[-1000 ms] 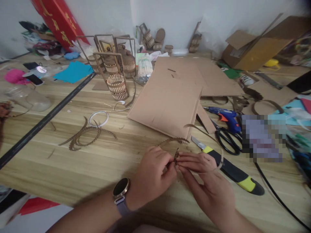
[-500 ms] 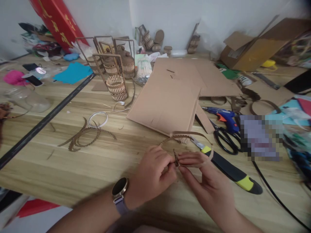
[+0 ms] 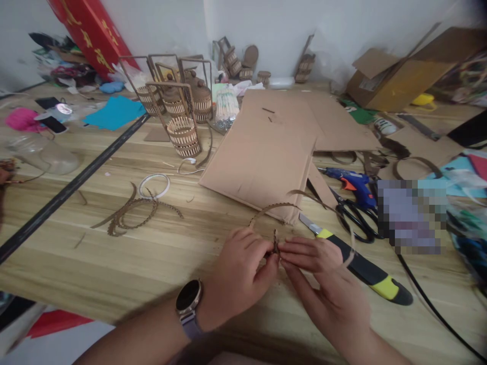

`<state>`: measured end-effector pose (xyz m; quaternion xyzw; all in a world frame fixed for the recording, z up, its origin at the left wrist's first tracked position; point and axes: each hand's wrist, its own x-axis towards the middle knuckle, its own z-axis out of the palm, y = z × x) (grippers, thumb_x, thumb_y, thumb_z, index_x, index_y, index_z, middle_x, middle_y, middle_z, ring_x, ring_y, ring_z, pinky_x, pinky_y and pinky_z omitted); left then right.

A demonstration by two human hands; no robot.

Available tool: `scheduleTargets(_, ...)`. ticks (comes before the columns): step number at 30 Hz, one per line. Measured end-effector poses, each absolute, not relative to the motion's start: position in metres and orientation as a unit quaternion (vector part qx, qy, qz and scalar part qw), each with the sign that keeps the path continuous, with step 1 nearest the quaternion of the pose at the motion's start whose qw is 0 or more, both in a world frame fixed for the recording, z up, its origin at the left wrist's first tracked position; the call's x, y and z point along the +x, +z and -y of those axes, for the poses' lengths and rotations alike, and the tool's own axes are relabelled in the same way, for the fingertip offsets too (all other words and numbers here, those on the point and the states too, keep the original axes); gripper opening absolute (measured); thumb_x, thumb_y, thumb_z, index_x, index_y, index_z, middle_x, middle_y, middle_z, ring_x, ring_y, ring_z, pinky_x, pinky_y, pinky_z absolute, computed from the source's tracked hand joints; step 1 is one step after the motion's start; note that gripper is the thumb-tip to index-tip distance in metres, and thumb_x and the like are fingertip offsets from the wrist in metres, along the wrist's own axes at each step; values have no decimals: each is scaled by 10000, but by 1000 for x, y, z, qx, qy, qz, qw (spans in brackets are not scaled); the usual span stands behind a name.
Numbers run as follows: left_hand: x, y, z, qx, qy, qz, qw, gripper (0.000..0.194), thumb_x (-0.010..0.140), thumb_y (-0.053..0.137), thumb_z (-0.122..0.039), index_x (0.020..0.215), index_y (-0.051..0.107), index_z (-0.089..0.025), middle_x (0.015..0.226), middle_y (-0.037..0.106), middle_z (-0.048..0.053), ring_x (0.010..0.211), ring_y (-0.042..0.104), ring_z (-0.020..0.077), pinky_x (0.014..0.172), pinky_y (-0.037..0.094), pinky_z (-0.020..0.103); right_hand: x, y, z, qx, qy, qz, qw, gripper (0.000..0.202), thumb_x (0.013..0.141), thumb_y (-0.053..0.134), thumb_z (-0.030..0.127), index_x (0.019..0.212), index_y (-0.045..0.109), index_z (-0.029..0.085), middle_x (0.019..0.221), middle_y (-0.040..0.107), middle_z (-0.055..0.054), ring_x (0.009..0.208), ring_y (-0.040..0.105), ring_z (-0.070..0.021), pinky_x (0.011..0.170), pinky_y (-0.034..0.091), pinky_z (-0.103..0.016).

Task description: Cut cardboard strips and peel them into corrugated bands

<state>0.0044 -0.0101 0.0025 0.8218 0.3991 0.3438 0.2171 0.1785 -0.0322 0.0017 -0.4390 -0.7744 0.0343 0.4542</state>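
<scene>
My left hand (image 3: 243,271), with a watch on its wrist, pinches a small coiled piece of brown cardboard strip (image 3: 276,246). From the other side, the fingers of my right hand (image 3: 327,284) press on the same coil. One notched length of strip (image 3: 277,207) arcs up beyond my left hand, and a plain length (image 3: 350,228) curves over the knife and behind my right hand. Under that loop lies a yellow and black utility knife (image 3: 361,263). Loose notched strips (image 3: 140,215) lie on the table to the left, beside a white ring (image 3: 154,186).
Large cardboard sheets (image 3: 266,152) lie ahead of my hands. On the right are black scissors (image 3: 355,220) and a blue glue gun (image 3: 353,185). Small baskets with tall handles (image 3: 184,137) stand at the back left, near a long black bar (image 3: 76,185).
The notched and plain lengths of strip have spread apart, with the plain one swinging right. Both hands stay nearly in place at the coil.
</scene>
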Motion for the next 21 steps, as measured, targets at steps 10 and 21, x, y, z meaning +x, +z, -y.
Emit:
scheduleTargets(10,4,5,9,805,359,-409,235,189,864,463,-95,716,453,-212,709,554,13,735,526,179,723,435,319,177,3,35,-432,36,786,440,137,913,610,154,974,639,274,892,788,9,903,747,-210,847,508,-397)
scheduleTargets(21,2,7,10,812,369,-357,277,170,893,471,-114,754,517,-201,756,614,10,779,549,170,790,435,320,179,0,34,-475,188,707,489,106,940,579,179,920,648,257,912,776,-34,868,754,-193,735,626,-301)
